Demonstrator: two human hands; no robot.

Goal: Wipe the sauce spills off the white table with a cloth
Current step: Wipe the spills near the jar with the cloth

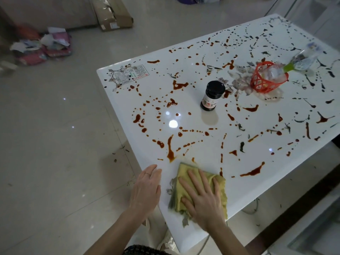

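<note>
White table (121,100) spattered with sauce spills (170,150) above pale floor (55,135).

Sticker (132,74) on table (206,153), jar label (208,101): illegible (blurred).

Single head-worn view, close in, looking down and forward: right hand (200,197) on cloth (184,169) low centre, table (207,155) running away beyond it.

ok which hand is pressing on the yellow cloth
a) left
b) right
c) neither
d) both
b: the right hand lies flat with fingers spread on the yellow cloth, while the left hand rests at the edge of the table, apart from the cloth.
</note>
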